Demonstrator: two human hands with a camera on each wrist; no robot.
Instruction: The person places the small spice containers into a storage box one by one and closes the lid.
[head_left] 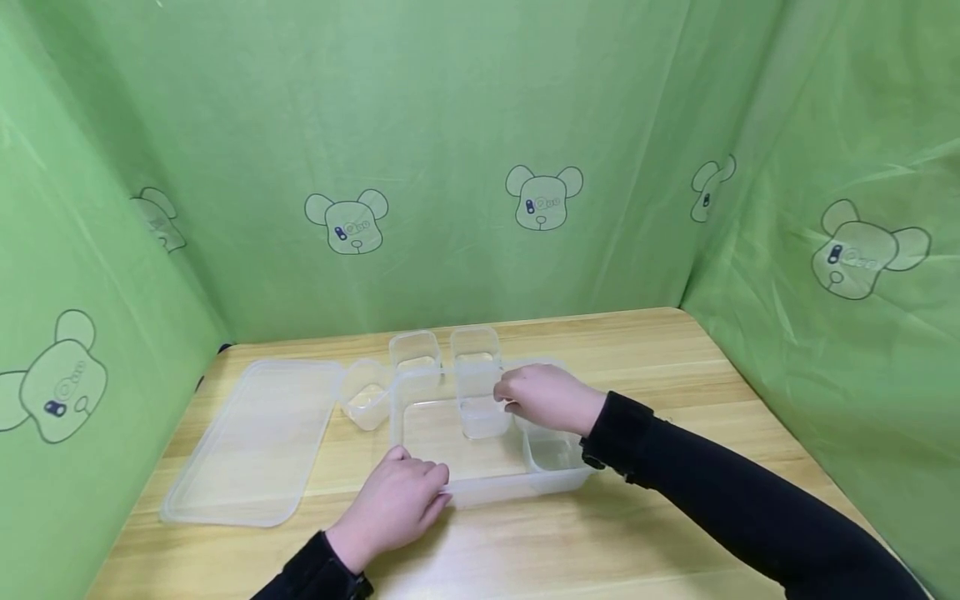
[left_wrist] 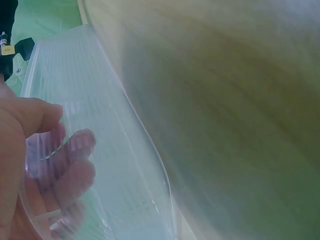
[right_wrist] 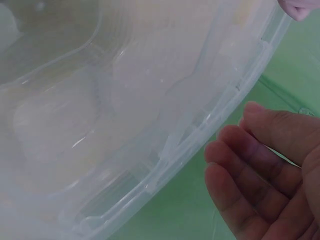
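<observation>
My left hand [head_left: 401, 498] grips the front left corner of a large clear plastic box [head_left: 487, 490]. In the left wrist view its thumb is outside the wall, and the fingers [left_wrist: 75, 182] show through the plastic. My right hand [head_left: 547, 398] is over the box's right side, beside a small clear container [head_left: 483, 421] inside it. Its fingers are loosely curled in the right wrist view, near the box rim [right_wrist: 200, 127], with nothing visible between them. Another small container [head_left: 555, 454] sits in the box's front right corner, partly behind the right wrist.
A flat clear lid [head_left: 255, 442] lies on the wooden table [head_left: 637, 533] at the left. Between lid and box stands a small clear container [head_left: 366, 398]. Two more, a left one [head_left: 415, 350] and a right one [head_left: 475, 343], stand behind the box. Green curtains [head_left: 450, 275] enclose the table.
</observation>
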